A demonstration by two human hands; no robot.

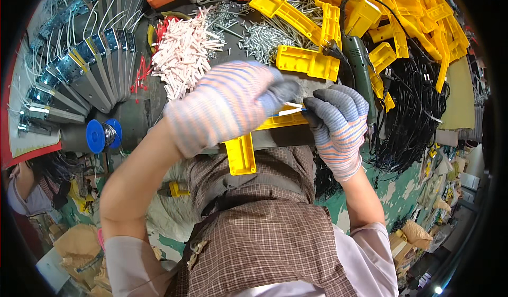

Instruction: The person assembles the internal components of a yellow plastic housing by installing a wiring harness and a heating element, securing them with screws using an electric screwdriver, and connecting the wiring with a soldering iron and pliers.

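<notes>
The yellow moulded plastic housing (241, 157) lies at the centre, its hollow, ribbed arm pointing to six o'clock. Work on it looks part-done: white wire ends (290, 112) are out in the open, not yet covered. The right hand (341, 122), in a striped knit glove, curls nearly closed, apparently pinching them; the left hand (222, 101) is bent and blurred, its hold unclear. Matte pale tubes (182, 51) heap towards eleven o'clock, shiny screws (264, 39) at twelve.

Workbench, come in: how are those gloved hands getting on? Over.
Left hand blurred, grip unclear. Right hand at a white wire, hold unclear. Yellow plastic casing below them. Dark green tool close beside right hand.
</notes>
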